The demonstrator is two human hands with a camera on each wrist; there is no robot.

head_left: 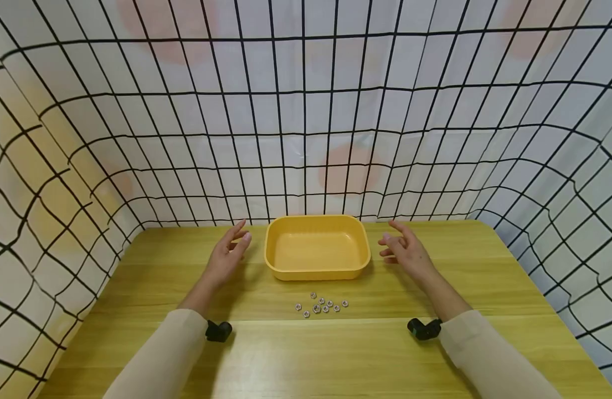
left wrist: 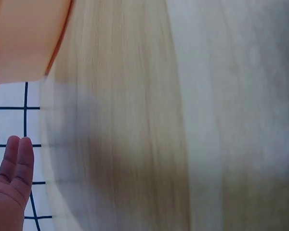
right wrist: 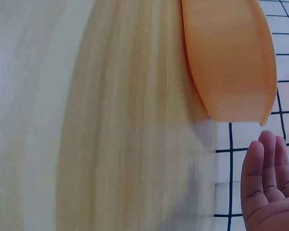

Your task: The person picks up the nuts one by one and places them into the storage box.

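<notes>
A shallow yellow tray with rounded corners stands at the back middle of the table; its inside shows nothing in it. In the head view my left hand hovers to the left of the tray, apart from it, fingers loosely extended. On the other side my right hand is held near the tray's right end, also without contact. Several small metal nuts lie scattered in front of the tray. The tray's outer wall looks orange in the left wrist view and in the right wrist view.
The wooden table reaches back to a white curtain with a black grid, which also surrounds both sides. A small black device sits at the left wrist, and another black device at the right wrist.
</notes>
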